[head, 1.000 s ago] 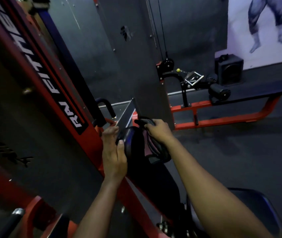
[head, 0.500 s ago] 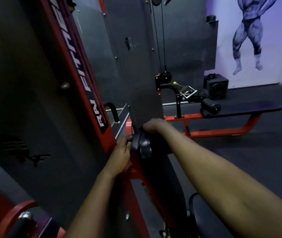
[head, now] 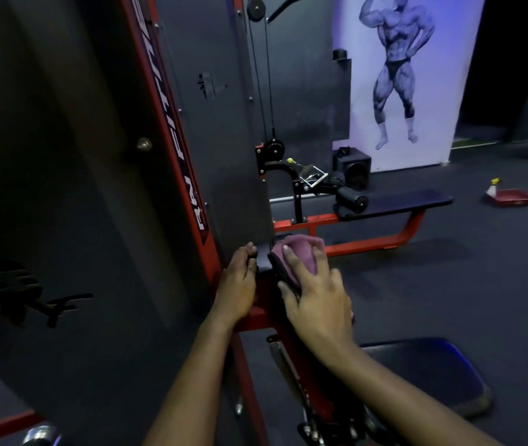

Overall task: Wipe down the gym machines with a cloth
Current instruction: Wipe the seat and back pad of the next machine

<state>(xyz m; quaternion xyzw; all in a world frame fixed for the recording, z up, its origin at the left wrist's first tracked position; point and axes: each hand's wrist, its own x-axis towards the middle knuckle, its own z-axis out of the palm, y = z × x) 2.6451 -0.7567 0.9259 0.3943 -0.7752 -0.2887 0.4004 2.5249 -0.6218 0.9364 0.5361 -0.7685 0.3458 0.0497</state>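
Right hand [head: 317, 300], clutching pink cloth [head: 301, 252], has moved atop the back pad [head: 264, 263] to wipe; left hand [head: 238, 284] grips its side.

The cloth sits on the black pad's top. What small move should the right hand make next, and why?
Probably draw the pink cloth down the black pad toward the body. The right hand cups it only over the pad's top end, and the left hand grips the pad's left edge, steadying it.
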